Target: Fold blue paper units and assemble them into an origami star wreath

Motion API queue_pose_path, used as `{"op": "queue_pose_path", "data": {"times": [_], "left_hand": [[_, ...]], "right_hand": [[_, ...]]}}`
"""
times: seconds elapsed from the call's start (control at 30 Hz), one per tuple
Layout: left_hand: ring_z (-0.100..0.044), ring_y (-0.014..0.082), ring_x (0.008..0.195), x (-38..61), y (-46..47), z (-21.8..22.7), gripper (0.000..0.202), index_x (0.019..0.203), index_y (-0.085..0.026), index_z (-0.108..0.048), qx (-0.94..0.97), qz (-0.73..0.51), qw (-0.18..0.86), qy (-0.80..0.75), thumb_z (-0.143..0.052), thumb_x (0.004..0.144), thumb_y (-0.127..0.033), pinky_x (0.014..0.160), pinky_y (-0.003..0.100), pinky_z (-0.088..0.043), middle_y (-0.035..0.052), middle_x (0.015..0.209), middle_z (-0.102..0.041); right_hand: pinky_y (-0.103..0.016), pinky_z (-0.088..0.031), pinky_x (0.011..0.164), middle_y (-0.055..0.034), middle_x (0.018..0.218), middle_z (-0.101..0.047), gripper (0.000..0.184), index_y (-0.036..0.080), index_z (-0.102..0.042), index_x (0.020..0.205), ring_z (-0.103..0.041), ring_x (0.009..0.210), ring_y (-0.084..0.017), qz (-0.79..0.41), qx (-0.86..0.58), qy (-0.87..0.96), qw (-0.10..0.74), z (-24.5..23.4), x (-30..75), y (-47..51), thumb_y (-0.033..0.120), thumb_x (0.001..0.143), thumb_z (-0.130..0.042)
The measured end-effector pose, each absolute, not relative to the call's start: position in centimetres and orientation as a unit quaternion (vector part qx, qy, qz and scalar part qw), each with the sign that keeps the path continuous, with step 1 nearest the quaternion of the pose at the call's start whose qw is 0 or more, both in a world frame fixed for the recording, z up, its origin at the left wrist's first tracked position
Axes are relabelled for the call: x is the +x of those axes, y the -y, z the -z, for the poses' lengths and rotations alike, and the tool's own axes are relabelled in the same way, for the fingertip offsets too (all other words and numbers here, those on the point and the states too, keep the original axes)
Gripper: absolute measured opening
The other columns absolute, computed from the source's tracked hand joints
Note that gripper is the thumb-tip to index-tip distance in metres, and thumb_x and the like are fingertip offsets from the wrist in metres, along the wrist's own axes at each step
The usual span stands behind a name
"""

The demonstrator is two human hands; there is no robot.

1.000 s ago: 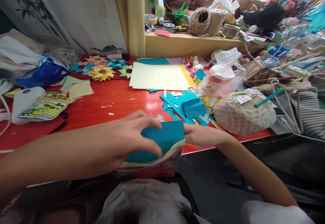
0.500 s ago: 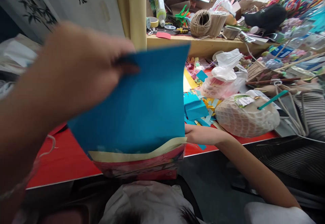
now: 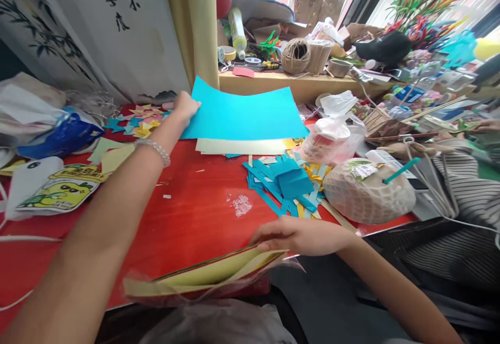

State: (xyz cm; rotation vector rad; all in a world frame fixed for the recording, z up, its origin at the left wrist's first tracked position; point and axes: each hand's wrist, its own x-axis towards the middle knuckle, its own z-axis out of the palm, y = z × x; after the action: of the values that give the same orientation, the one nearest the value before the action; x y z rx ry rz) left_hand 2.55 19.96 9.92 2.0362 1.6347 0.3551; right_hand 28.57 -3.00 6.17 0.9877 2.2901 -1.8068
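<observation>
My left hand (image 3: 186,107) pinches the left edge of a bright blue sheet of paper (image 3: 246,117) over the far side of the red table. Pale cream sheets (image 3: 242,146) show just under its near edge. At the table's front edge, my right hand (image 3: 300,234) grips the right end of a clear plastic packet (image 3: 187,292) with yellow and other coloured paper inside. The packet's mouth gapes toward the table. Cut blue paper strips (image 3: 289,180) lie in a heap just beyond my right hand.
On the left are paper stars (image 3: 144,120), a blue bag (image 3: 64,133) and a yellow snack pouch (image 3: 64,188). A netted, wrapped coconut (image 3: 369,190) with a green straw stands right, beside a white plastic bag (image 3: 332,130). Twine (image 3: 296,56) sits on the cluttered ledge. A person's striped sleeve (image 3: 472,188) is at right.
My left hand has carried the blue sheet up and away from the packet, to the far part of the table. The packet has tipped lower, with my right hand still on it.
</observation>
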Motion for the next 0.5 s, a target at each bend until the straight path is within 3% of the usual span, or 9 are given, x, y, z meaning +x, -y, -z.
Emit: {"op": "queue_pose_path", "data": {"times": [0.17, 0.33, 0.37, 0.5], "left_hand": [[-0.058, 0.0235, 0.105, 5.1, -20.4, -7.0, 0.035, 0.119, -0.016, -0.055, 0.697, -0.141, 0.137, -0.689, -0.057, 0.089, -0.036, 0.087, 0.044, -0.050, 0.0096, 0.121, -0.056], [-0.034, 0.0215, 0.127, 5.8, -16.3, -10.0, 0.053, 0.134, 0.002, -0.035, 0.745, -0.126, 0.088, -0.649, -0.038, 0.094, -0.033, 0.103, 0.031, -0.023, 0.0153, 0.139, -0.037], [-0.036, 0.0225, 0.125, 5.8, -14.6, -10.8, 0.050, 0.131, 0.002, -0.040, 0.770, -0.112, 0.097, -0.620, -0.034, 0.094, -0.031, 0.100, 0.030, -0.024, 0.0146, 0.137, -0.039], [-0.056, 0.0113, 0.095, 5.2, -5.2, -11.7, 0.033, 0.109, -0.023, -0.064, 0.857, -0.037, 0.188, -0.479, -0.044, 0.091, -0.042, 0.076, 0.019, -0.035, -0.0028, 0.108, -0.064]], "right_hand": [[-0.021, -0.043, 0.075, -0.0072, 0.101, -0.066, 0.037, 0.011, -0.063, 0.117, -0.058, 0.087, -0.013, 0.578, 0.322, -0.749, 0.030, -6.3, 28.6, 3.3, 0.035, 0.096, -0.044], [-0.020, -0.042, 0.067, -0.0061, 0.094, -0.068, 0.035, 0.013, -0.063, 0.116, -0.058, 0.077, -0.012, 0.551, 0.317, -0.769, 0.057, -6.8, 28.7, 3.7, 0.033, 0.096, -0.042], [-0.021, -0.043, 0.068, -0.0064, 0.097, -0.068, 0.035, 0.014, -0.063, 0.117, -0.059, 0.079, -0.013, 0.552, 0.312, -0.771, 0.063, -7.0, 28.6, 3.8, 0.032, 0.096, -0.041], [-0.021, -0.044, 0.069, -0.0070, 0.105, -0.069, 0.035, 0.016, -0.062, 0.119, -0.064, 0.085, -0.015, 0.535, 0.295, -0.787, 0.079, -7.4, 28.3, 4.3, 0.030, 0.097, -0.039]]}}
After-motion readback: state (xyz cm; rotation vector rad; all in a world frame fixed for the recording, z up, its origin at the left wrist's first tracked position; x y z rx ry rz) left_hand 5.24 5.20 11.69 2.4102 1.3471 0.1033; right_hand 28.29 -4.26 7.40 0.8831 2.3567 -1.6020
